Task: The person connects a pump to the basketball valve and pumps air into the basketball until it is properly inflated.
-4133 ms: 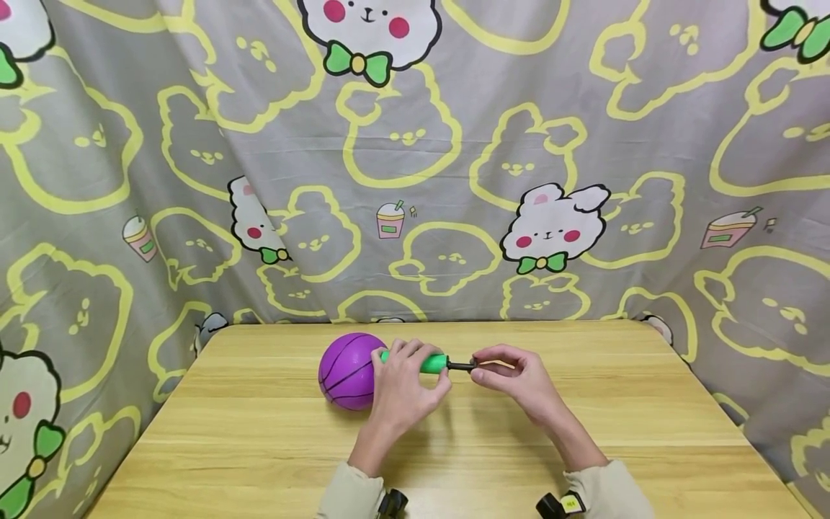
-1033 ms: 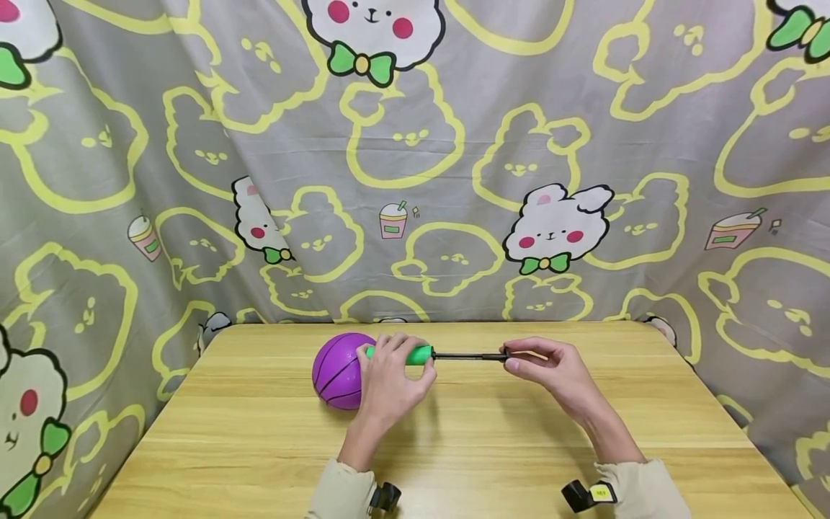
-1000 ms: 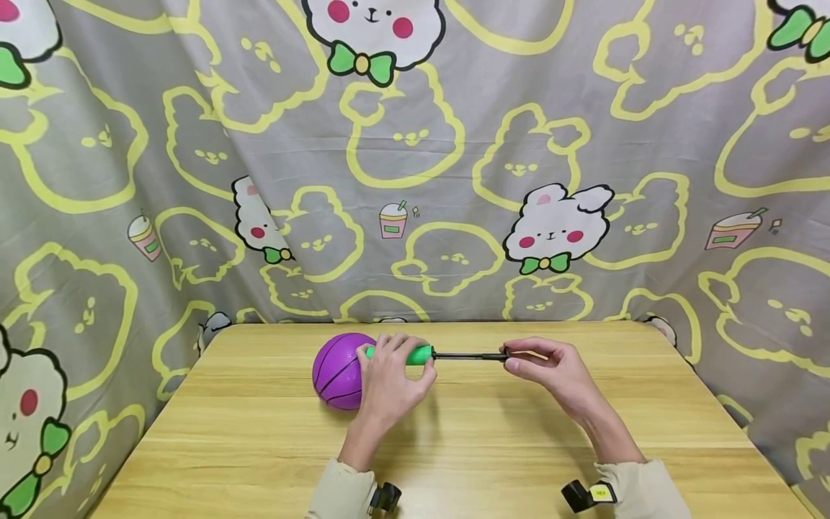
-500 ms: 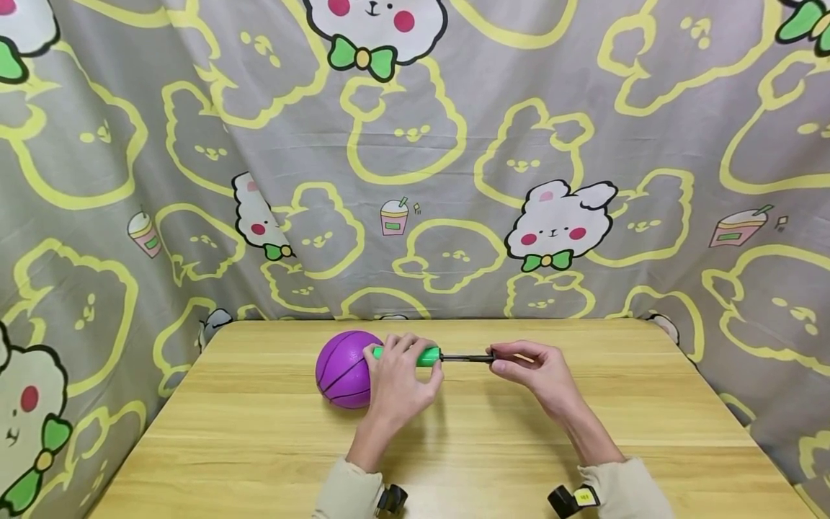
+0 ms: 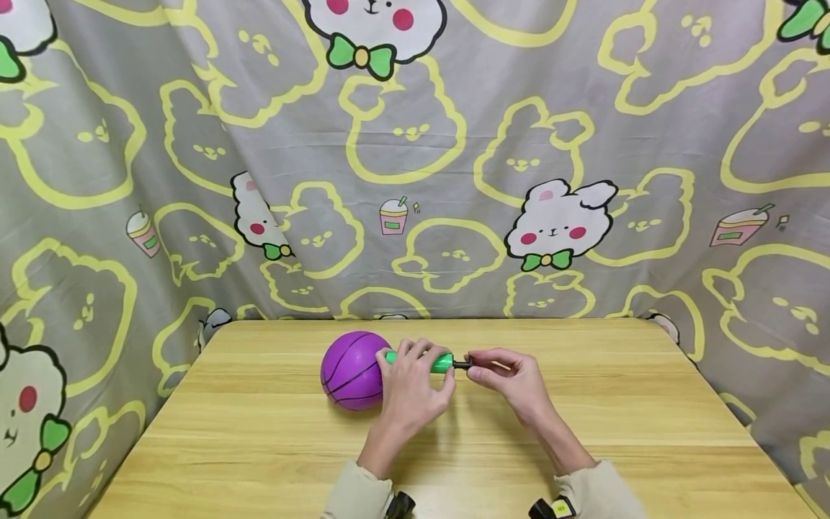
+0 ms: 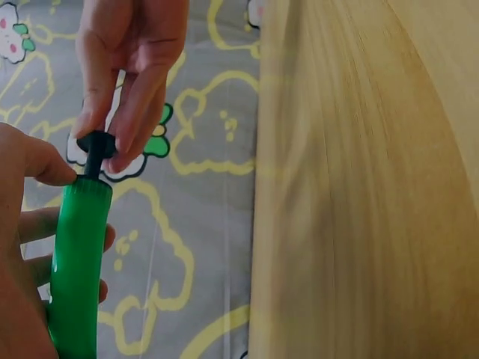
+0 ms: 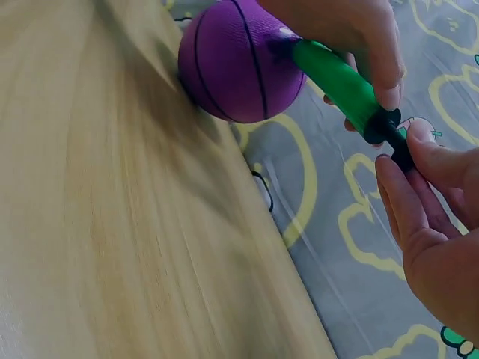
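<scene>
Within the left fingers lies a green pump.

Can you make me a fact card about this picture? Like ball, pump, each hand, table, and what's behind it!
Ball: purple ball with black lines, on the table
Pump: green pump, one end up against the ball; any needle is too hidden to see
Rod: short bit of black rod showing
Left hand: left hand grips the green part
Right hand: right hand pinches the black handle
Table: wooden table
Behind: grey curtain with yellow outlined animals
</scene>
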The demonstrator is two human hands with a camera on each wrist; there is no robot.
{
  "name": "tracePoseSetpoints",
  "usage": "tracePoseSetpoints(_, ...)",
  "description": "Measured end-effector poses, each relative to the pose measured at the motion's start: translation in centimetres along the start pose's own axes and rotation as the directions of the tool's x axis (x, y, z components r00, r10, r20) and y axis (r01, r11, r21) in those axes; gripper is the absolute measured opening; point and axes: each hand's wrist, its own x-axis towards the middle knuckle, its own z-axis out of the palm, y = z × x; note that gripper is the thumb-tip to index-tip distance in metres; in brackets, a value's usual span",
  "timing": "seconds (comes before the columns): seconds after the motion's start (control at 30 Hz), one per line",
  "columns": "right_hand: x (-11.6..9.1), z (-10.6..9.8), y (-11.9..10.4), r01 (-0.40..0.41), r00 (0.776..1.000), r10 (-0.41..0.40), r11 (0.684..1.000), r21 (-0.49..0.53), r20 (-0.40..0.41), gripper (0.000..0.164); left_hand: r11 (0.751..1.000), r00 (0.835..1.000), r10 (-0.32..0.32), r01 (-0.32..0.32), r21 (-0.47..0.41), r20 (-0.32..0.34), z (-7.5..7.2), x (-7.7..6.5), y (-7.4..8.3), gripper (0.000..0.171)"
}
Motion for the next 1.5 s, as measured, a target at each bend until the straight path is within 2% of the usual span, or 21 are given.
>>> tracePoseSetpoints(0.27, 0.0, -1.3, -0.8, 0.0, 0.999, 0.004, 0.997, -0.079, 0.049, 0.038, 0.999, 0.999, 0.003, -0.005, -0.051, -0.035, -0.2, 0.2, -0.2, 0.023)
tracePoseSetpoints(0.8, -0.1, -5.7, -1.7, 0.03, 0.998, -0.024, 0.996, -0.083, 0.063, 0.037, 0.994, 0.996, -0.06, 0.052, -0.098, -0.074, -1.4, 0.4, -2.6, 0.021)
tracePoseSetpoints(1.1, -0.2, -6.0, -2.4, 0.013, 0.995, -0.005, 0.997, -0.078, 0.098, 0.038, 0.994, 0.996, -0.054, 0.047, -0.098, -0.074, -1.4, 0.4, -2.6, 0.02)
tracePoseSetpoints(1.5, -0.1, -5.1, -1.9, 0.03, 0.998, -0.026, 0.997, -0.067, 0.054, 0.038, 0.996, 0.997, -0.049, 0.044, -0.084, -0.059, -1.2, 0.5, -1.8, 0.022)
